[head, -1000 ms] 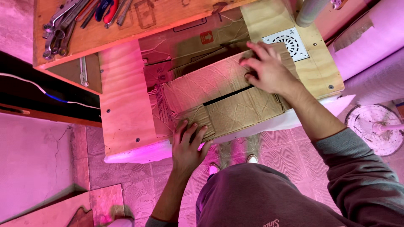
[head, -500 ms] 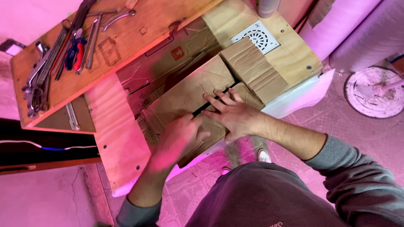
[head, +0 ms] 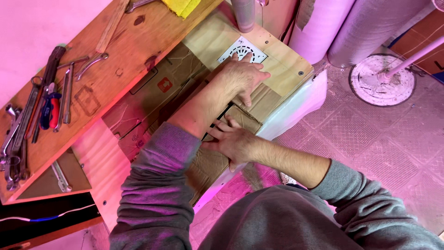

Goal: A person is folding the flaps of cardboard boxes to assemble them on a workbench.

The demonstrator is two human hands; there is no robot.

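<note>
Your left hand (head: 240, 76) just crossed over to the far cardboard flap (head: 259, 99), fingers flat; right hand (head: 233, 141) pins the near one, nothing gripped.

Wrenches (head: 21, 134) crowding shelf's left, bare wood (head: 138, 55) mid-shelf, rolls (head: 342, 28) blocking far side

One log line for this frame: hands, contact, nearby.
left hand: flat on cardboard piece, fingertips by white round-patterned grate | right hand: flat on cardboard flap | tools: on wooden board, untouched

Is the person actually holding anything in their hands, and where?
Nothing is gripped. Both hands lie flat, pressing the cardboard: left hand at its far end by the white grate, right hand on the nearer flap.
</note>
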